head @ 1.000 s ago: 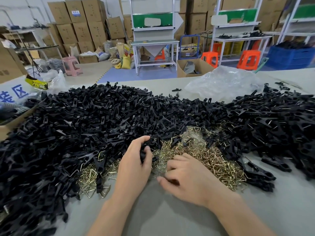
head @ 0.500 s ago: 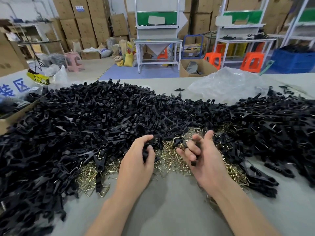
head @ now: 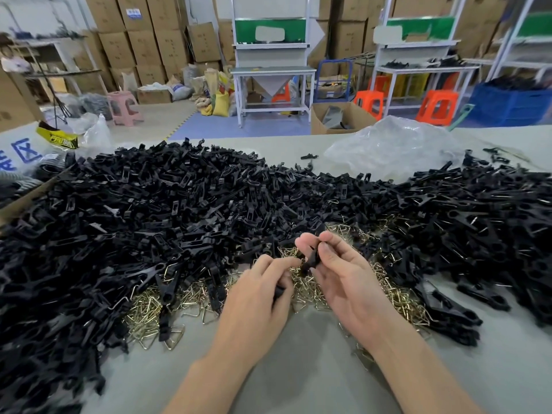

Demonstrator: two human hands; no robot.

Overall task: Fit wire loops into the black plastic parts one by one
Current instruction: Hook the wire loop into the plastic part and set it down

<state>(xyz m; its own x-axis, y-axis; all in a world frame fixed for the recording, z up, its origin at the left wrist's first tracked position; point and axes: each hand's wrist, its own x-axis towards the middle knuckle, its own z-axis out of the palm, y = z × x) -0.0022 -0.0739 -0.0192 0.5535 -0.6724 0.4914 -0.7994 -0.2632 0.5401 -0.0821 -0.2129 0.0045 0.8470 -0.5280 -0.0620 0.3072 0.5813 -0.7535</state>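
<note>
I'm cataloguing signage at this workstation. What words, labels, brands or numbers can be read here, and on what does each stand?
"区", blue: white sign at the table's left edge; a second blue character beside it is cut off.
Black lettering on the yellow package: too blurred to read.
Blue label on a stacked carton: too small to read.
Black plastic parts and wire loops: no print visible.

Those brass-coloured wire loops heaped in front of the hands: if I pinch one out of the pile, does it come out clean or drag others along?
Likely drags neighbours: the wire loops lie interlocked in a dense heap, open triangles hooked through each other. Probably light and springy, being thin bent wire. Unlikely to roll; strays on the table lie flat.
</note>
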